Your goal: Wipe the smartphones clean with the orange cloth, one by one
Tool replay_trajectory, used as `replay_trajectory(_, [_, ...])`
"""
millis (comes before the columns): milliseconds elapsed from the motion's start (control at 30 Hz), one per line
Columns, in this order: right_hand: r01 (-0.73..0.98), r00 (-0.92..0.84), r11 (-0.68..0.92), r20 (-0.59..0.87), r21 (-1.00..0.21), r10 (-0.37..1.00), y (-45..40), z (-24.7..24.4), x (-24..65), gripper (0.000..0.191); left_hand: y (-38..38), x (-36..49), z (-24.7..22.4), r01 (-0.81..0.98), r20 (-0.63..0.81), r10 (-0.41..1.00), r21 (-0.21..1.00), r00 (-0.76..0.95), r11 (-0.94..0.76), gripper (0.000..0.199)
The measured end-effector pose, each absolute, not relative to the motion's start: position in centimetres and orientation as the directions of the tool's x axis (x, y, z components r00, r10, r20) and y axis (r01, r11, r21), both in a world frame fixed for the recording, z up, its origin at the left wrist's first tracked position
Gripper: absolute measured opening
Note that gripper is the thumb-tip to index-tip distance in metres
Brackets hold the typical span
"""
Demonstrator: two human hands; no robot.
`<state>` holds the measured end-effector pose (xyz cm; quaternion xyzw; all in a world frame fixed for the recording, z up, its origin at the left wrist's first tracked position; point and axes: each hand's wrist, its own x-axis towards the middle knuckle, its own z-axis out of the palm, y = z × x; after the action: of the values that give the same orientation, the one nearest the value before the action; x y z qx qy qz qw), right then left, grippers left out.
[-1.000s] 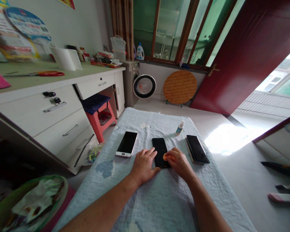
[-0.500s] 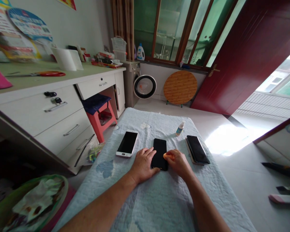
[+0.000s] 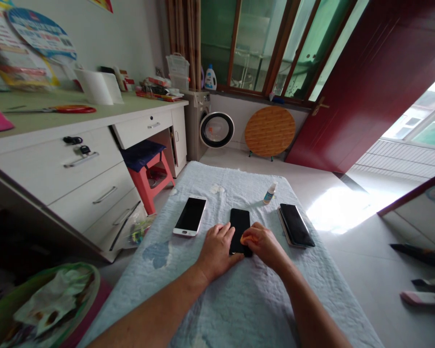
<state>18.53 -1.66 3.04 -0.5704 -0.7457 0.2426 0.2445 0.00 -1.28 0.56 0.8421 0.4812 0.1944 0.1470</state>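
A black phone [image 3: 239, 220] lies face up on the pale blue cloth [image 3: 217, 309] between my hands. Along its left side rests my left hand [image 3: 217, 249], fingers spread, fingertips and thumb touching its edge. My right hand [image 3: 266, 244] pinches a small orange cloth [image 3: 247, 239] against the lower right part of the screen. To the left is a white-framed phone [image 3: 190, 216]. On the right a dark phone [image 3: 297, 225] sits on top of another flat item. A small spray bottle [image 3: 270, 193] stands upright behind them.
At the left are a white desk [image 3: 76, 174] with scissors [image 3: 68, 109] and a paper roll [image 3: 97, 87], a red stool [image 3: 148, 179] and a bin of rubbish [image 3: 101, 290]. Beyond the cloth stand a washing machine [image 3: 195, 121] and a round wooden board [image 3: 270, 130].
My right hand has moved slightly left and down over the black phone with the orange cloth. My left hand has shifted slightly, its thumb now lower beside the phone's bottom edge.
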Motion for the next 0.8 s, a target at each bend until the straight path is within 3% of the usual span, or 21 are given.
replay_trajectory(333, [0.858, -0.051, 0.186, 0.280, -0.480, 0.959, 5.4, 0.9, 19.3, 0.013, -1.5, 0.4, 1.0, 0.747, 0.189, 0.869, 0.448, 0.458, -0.491, 0.067])
replay_trajectory(500, [0.885, 0.021, 0.103, 0.260, -0.453, 0.965, 7.2, 0.8, 18.8, 0.014, -1.4, 0.3, 1.0, 0.742, 0.187, 0.868, 0.456, 0.459, -0.491, 0.067])
replay_trajectory(800, [0.876, -0.170, 0.223, 0.159, -0.427, 0.973, 6.1, 2.1, 17.3, 0.019, -1.3, 0.1, 1.1, 0.733, 0.179, 0.870, 0.477, 0.459, -0.484, 0.070])
